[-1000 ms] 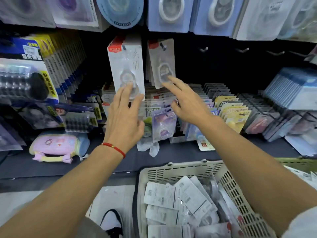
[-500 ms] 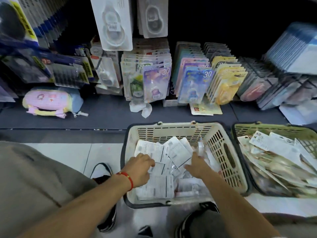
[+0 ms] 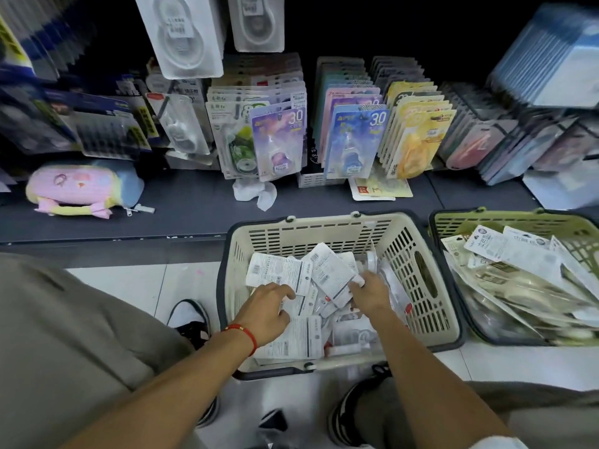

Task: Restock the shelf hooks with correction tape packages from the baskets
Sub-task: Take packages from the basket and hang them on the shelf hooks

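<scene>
Both hands down in the beige basket (image 3: 418,270), centre frame: left grip (image 3: 267,311) curled over packages (image 3: 293,340), right grip (image 3: 369,291) pinching one (image 3: 330,273).

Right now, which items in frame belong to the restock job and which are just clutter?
Job:
- beige basket with white correction tape packages
- green basket, also holding packages
- left hand and right hand, both in the beige basket
- hanging white packages above

Clutter:
- pastel pouch
- crumpled tissue
- yellow card flat on the shelf
</scene>
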